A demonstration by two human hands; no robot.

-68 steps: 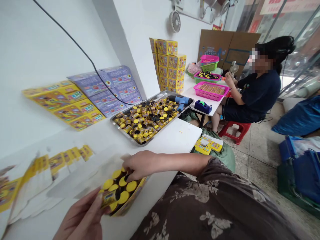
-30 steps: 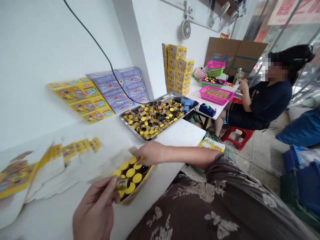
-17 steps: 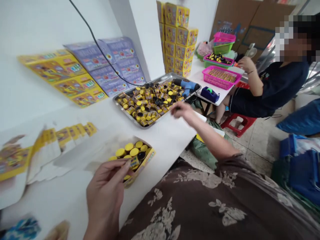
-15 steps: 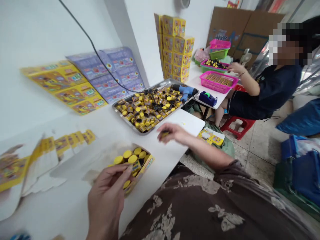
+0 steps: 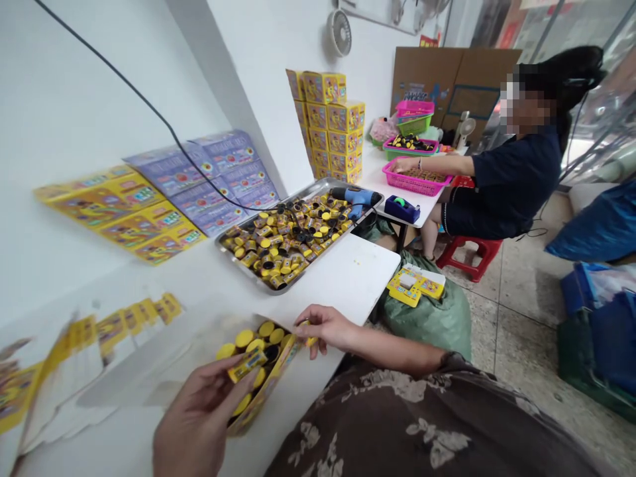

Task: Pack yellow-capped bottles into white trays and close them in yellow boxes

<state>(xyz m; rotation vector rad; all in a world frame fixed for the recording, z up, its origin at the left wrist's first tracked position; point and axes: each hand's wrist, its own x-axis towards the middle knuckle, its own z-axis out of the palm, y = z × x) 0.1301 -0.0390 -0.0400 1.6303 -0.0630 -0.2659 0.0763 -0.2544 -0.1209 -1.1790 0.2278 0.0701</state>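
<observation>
The right hand is brought back from over the white table to the rim of the open yellow carton, a small yellow-capped tube pinched in its fingers. A labelled tube is held firmly between thumb and fingers of the left hand, just above the carton.

A blue hot glue gun lay in the far corner of a steel tray, just short of a blue tape dispenser on the far table. A seated co-worker, on a red plastic stool, reached over a pink plastic basket. Stacked yellow cartons stood against the wall, and a green woven sack sat on the floor
</observation>
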